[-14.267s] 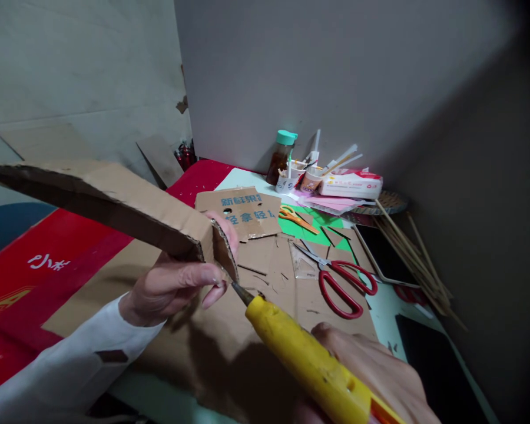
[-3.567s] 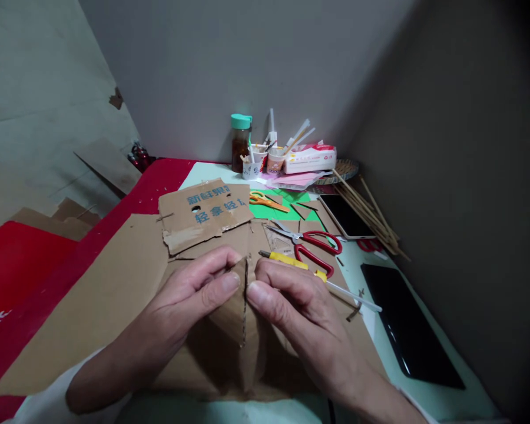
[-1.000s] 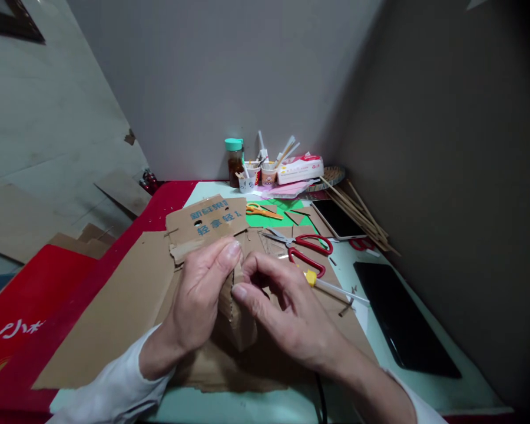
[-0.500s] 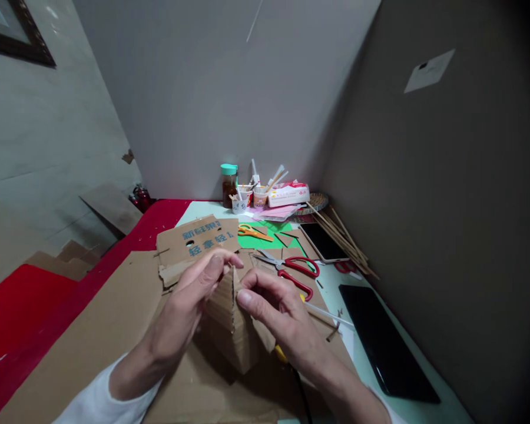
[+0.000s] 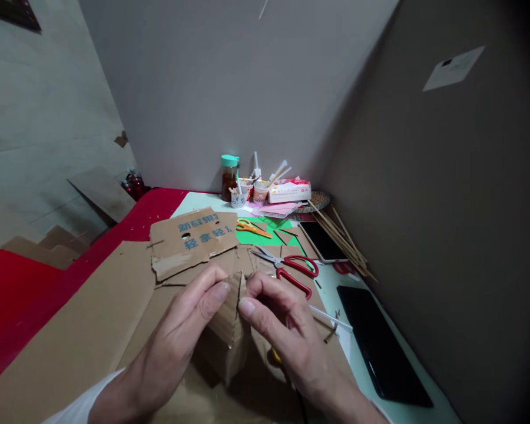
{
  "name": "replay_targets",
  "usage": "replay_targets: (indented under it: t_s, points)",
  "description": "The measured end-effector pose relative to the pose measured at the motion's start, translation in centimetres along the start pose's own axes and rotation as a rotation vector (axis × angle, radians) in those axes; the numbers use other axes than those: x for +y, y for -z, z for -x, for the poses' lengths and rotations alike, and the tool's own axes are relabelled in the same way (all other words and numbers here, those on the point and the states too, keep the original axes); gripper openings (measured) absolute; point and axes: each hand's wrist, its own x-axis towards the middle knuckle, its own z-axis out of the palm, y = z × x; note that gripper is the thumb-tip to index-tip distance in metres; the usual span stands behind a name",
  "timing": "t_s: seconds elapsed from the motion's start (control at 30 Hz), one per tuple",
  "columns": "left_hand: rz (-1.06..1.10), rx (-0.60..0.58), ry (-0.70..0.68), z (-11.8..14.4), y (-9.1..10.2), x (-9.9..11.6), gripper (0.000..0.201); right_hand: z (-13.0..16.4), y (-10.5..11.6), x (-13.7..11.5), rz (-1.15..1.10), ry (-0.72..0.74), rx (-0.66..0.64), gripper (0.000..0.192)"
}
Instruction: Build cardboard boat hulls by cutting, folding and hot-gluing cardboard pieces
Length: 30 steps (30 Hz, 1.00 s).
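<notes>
A small folded cardboard piece (image 5: 228,321) stands upright on the big cardboard sheet (image 5: 79,347) near the table's front. My left hand (image 5: 183,330) pinches its left face between thumb and fingers. My right hand (image 5: 276,318) presses the right face, thumb against the raised corrugated edge. A yellow glue gun (image 5: 277,355) lies mostly hidden under my right hand, its white glue stick (image 5: 331,318) poking out to the right.
Red scissors (image 5: 291,272), orange scissors (image 5: 251,228), a printed cardboard flap (image 5: 193,238), green paper (image 5: 265,235), a phone (image 5: 322,240), a black tablet (image 5: 382,347) and bamboo sticks (image 5: 342,238) lie beyond. A jar (image 5: 228,176), cups and a tissue pack (image 5: 289,191) stand by the wall.
Both hands have stayed pressed on the folded cardboard piece; they shifted slightly lower and closer together. The view tilted a little. Earlier the glue gun was in my right hand.
</notes>
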Motion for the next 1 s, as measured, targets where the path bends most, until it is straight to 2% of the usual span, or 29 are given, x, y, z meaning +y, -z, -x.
replay_targets:
  t_s: [0.1,0.27,0.37,0.53,0.67,0.83,1.0]
  points:
    - [-0.007,-0.016,0.015,0.3,0.0,0.1,0.035,0.2,-0.1,-0.2,0.021,0.006,0.001,0.028]
    - [-0.043,0.022,0.070,0.7,-0.5,0.6,0.035,0.3,0.0,-0.3,0.036,0.042,-0.007,0.031]
    - [-0.071,0.037,0.054,0.7,-0.5,0.6,0.034,0.2,0.0,-0.3,0.036,0.031,-0.012,0.030]
    - [-0.107,-0.043,0.009,0.1,0.0,0.2,0.032,0.0,0.2,0.0,0.026,0.004,-0.024,0.029]
    - [-0.090,-0.022,-0.038,-0.2,0.3,0.0,0.030,-0.1,0.3,-0.1,0.047,0.004,-0.036,0.027]
    - [-0.068,-0.016,-0.003,0.1,0.5,0.5,0.032,-0.2,0.4,-0.3,0.070,0.025,-0.048,0.027]
    - [-0.025,-0.028,0.051,0.3,0.6,1.0,0.036,0.0,0.3,0.0,-0.085,0.056,0.053,0.011]
